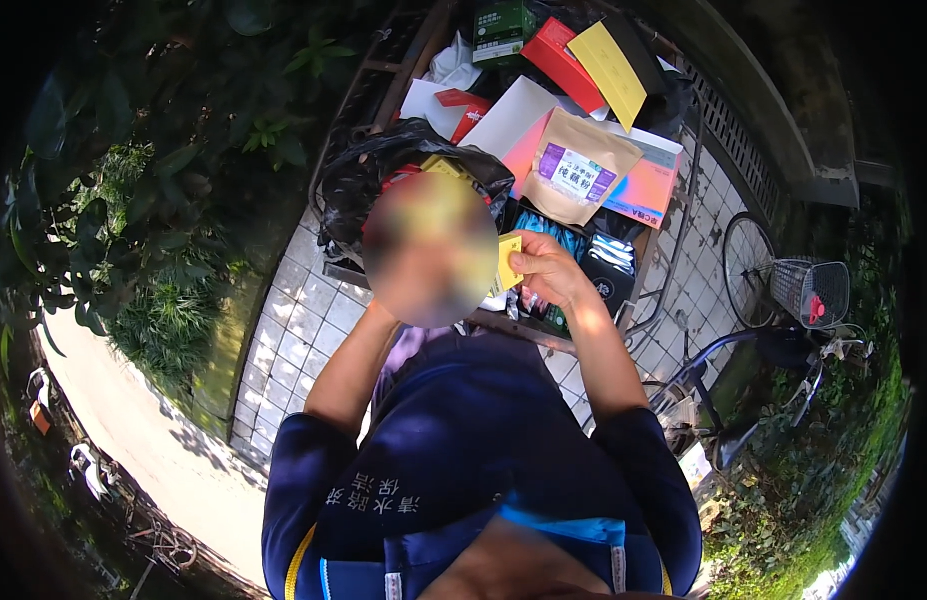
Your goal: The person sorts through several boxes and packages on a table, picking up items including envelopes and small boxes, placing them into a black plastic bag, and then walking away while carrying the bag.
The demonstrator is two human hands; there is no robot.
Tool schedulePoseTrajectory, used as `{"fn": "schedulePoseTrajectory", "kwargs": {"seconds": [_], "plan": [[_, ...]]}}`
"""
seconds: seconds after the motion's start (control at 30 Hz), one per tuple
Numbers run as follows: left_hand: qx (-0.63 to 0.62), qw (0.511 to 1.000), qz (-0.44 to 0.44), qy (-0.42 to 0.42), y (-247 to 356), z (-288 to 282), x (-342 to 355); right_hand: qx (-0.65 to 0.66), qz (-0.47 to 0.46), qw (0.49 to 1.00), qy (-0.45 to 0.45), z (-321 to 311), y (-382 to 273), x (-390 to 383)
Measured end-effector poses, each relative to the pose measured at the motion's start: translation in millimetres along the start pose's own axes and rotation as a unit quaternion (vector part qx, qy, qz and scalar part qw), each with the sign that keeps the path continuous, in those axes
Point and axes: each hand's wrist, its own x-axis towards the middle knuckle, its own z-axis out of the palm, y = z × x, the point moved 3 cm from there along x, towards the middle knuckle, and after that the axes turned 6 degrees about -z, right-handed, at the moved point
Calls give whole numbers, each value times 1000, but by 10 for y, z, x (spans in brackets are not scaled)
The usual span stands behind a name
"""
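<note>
My right hand (pixel 546 268) grips a small yellow card or flat box (pixel 506 263), with the thumb on its right side. My left hand (pixel 404 285) is at the left end of that piece, but a round blurred patch hides its fingers and what they hold. Behind both hands, a black plastic bag (pixel 344 190) holds red and yellow packaging. A kraft-paper pouch (pixel 574 170) lies on a pink-and-white box (pixel 652 175) above my right hand, and dark packages (pixel 609 280) sit just right of it.
The cart (pixel 544 338) also carries red (pixel 554 60), yellow (pixel 604 70) and green boxes (pixel 504 30). A bicycle with a basket (pixel 804 295) stands at the right on tiled paving (pixel 284 360). Bushes (pixel 164 200) border the left, beside a pale path (pixel 134 410).
</note>
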Motion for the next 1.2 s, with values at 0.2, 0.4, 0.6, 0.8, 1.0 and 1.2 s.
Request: {"fn": "schedulePoseTrajectory", "kwargs": {"seconds": [0.2,0.4,0.6,0.8,1.0,1.2], "plan": [[-236,966,-89,53,403,158,-14,87,-3,996,14,66,137,-44],[-7,992,2,125,651,241,-2,46,-34,993,100,-32,172,-10],[-27,990,-81,113,163,58,104,-237,-142,941,193,196,-23,10],[-395,876,-268,70,-223,304,250,-622,-157,759,113,638,-217,45],[-483,838,-250,43,-451,369,272,-658,-136,734,101,745,-271,179],[-508,797,-308,106,-639,378,92,-778,-158,607,42,707,-293,643]]}}
